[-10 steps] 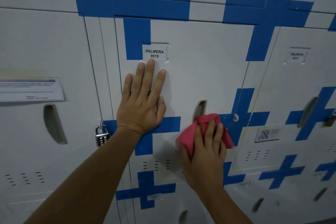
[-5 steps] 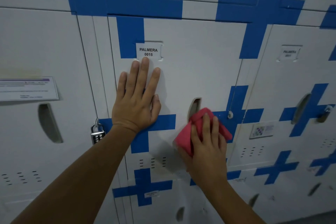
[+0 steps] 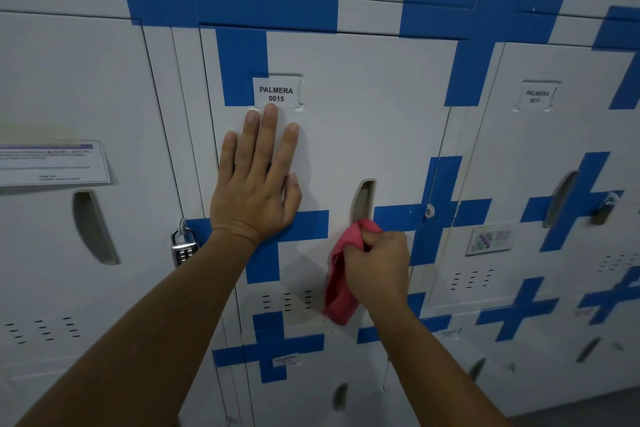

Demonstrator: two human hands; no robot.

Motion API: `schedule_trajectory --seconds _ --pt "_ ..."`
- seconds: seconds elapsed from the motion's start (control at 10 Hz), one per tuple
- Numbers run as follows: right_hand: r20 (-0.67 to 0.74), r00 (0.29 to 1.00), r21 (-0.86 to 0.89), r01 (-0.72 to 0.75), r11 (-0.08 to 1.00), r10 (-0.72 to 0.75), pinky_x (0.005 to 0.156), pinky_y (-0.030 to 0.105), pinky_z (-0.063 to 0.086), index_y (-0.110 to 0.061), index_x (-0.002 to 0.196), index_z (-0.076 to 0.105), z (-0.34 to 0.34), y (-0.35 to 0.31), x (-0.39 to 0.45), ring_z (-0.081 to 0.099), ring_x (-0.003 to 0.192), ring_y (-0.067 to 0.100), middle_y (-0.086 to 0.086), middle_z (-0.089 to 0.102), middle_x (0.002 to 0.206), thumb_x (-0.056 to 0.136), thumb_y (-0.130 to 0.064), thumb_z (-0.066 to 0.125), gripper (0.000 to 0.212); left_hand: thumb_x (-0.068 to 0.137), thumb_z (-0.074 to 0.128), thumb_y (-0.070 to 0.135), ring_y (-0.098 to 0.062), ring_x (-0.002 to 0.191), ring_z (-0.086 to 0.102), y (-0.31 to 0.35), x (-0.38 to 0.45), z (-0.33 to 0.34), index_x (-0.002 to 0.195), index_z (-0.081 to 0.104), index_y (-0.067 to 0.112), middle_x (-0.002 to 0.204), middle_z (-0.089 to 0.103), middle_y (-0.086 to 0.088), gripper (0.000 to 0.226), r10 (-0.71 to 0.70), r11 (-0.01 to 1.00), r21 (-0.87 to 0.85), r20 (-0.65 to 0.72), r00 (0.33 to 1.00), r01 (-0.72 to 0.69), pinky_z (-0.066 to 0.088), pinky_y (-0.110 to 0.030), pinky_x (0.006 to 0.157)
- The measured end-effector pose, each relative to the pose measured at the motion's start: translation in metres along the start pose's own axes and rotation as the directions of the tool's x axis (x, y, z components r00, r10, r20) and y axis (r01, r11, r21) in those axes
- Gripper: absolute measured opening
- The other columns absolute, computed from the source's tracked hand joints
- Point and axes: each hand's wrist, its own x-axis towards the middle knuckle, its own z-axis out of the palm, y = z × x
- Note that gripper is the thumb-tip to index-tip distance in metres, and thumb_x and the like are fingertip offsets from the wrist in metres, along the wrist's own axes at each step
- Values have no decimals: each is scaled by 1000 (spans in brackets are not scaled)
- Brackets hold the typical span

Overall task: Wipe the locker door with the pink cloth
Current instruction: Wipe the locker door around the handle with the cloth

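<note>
Since half a second ago, your right hand has curled from a flat press into a fist, and the pink cloth that lay spread under your fingers is now bunched and hanging down from that grip. From the head view, you hold the cloth with the right fingers closed tightly around its upper part, just below the recessed handle slot of the locker door; its loose end dangles near the vent slits at the bottom of the door. Whether the cloth touches the door surface, you cannot tell from here. Your left hand lies flat on the same door, fingers extended and slightly spread, holding nothing, with the middle fingertip touching the lower edge of the label reading PALMERA 0015. The heel of that hand rests on a blue cross painted on the door. A combination padlock hangs just left of your left wrist.
</note>
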Motion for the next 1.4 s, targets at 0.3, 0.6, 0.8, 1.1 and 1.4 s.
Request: schedule_trajectory --seconds 0.3,0.6,0.8,1.1,1.4 --pt "-65 958 -120 272 955 -281 81 27 44 -18 99 71 -21 -21 7 45 97 15 -4 45 104 90 -36 62 22 97 40 35 -33 154 0 0 0 0 160 13 11 165 10 -20 72 6 1000 0 -16 1000 -6 0 -49 125" --pt "237 910 -776 389 497 -341 106 48 34 -10 133 52 -13 -10 -8 40 122 32 12 46 132 88 -37 65 55 98 36 37 -32 154 -4 -1 0 -1 160 11 12 166 8 -18 72 -1 1000 10 21 1000 1 -3 -47 125" --pt "248 929 -706 366 606 -273 113 50 35 -11 150 32 -4 11 -19 37 134 36 14 38 146 82 -47 74 88 98 35 37 -31 153 -6 -1 0 -1 161 11 12 166 7 -18 71 1 1000 9 19 1000 -1 -4 -47 125" --pt "289 921 -723 389 571 -261 112 41 33 -8 140 46 -22 -21 -1 37 127 28 10 41 136 91 -33 66 59 98 36 37 -32 154 -4 0 0 -1 160 12 11 166 8 -19 72 5 1000 -8 14 1000 -4 0 -49 125" --pt "-56 985 -108 159 981 -166 61 14 38 -11 101 66 -10 -13 4 47 86 7 -5 45 99 93 -24 63 15 97 36 36 -34 154 0 0 -1 1 160 13 11 165 10 -20 71 7 1000 -19 -13 1000 -7 3 -51 125"
